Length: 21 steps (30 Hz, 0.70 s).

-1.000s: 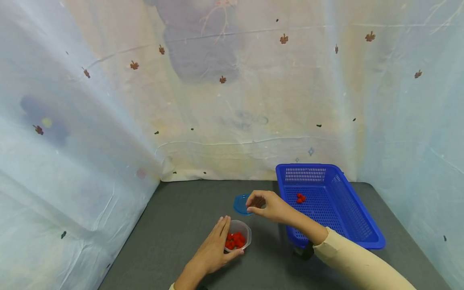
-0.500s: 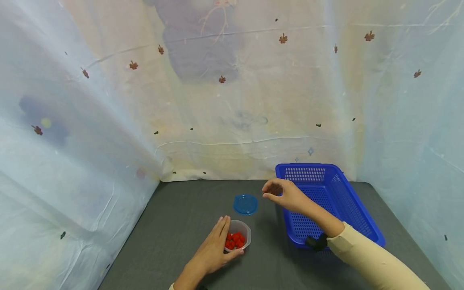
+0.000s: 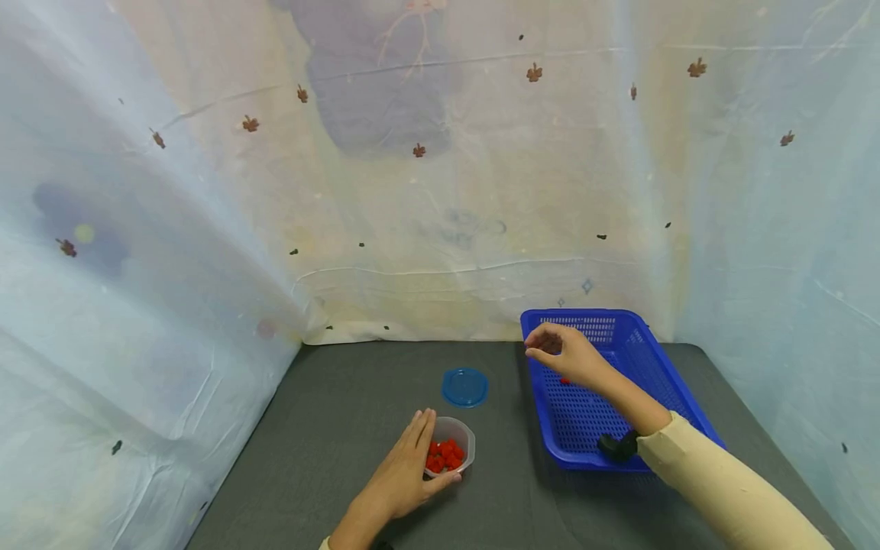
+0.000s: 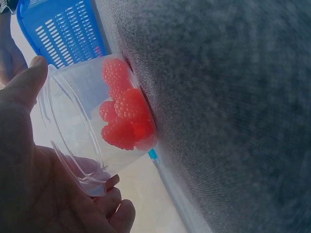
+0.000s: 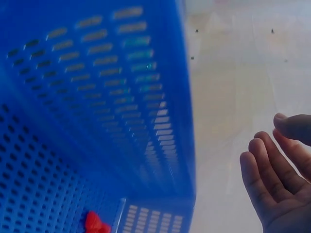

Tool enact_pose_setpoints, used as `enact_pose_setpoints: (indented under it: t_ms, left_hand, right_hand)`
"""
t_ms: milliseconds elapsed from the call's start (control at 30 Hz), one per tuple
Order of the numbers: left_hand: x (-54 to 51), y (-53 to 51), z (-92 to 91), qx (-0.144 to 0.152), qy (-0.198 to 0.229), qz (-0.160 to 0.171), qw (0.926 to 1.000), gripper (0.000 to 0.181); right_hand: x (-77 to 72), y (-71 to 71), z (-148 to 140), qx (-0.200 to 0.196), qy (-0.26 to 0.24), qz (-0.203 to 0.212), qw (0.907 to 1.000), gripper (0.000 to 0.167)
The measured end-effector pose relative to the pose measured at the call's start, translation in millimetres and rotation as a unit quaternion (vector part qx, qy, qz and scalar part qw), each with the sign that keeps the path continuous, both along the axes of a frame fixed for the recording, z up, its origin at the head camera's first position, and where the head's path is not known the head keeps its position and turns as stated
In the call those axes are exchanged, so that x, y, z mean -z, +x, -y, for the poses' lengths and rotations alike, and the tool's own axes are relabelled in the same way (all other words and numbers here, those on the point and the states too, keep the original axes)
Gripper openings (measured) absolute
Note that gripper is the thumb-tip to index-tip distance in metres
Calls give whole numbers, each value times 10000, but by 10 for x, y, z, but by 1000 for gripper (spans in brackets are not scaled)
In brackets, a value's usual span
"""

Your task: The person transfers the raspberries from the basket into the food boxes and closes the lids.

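My left hand (image 3: 399,481) holds a clear plastic container (image 3: 464,431) on the table, thumb on one side and fingers on the other. Several red raspberries (image 4: 129,109) lie in the bottom of that container, seen through its wall in the left wrist view. My right hand (image 3: 567,355) is over the left side of a blue plastic basket (image 3: 564,462), its fingers loosely bent. Nothing shows between its thumb and fingers in the right wrist view. A few red raspberries (image 5: 96,223) lie on the basket's floor, mostly hidden by the right hand in the head view.
A round blue lid (image 3: 464,387) lies flat on the dark grey table (image 3: 344,412), behind the container and left of the basket. A patterned curtain (image 3: 440,206) hangs behind the table and along both sides.
My right hand has moved right and away from me, from above the blue lid to over the basket's left side, uncovering the lid. The left hand stays at the container.
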State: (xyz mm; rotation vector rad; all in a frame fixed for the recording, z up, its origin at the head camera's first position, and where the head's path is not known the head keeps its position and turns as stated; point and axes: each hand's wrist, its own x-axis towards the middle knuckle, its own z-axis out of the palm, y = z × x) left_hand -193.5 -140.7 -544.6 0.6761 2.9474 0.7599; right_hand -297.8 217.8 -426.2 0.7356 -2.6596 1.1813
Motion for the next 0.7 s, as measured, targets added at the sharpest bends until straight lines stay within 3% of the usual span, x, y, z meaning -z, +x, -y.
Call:
enact_pose_setpoints:
  t_ms: [700]
  left_hand:
    - [-9,8,-1,-27,-4,28,10000,111]
  right_hand:
    - [268,-360,-533,713,290,-56,9970,16]
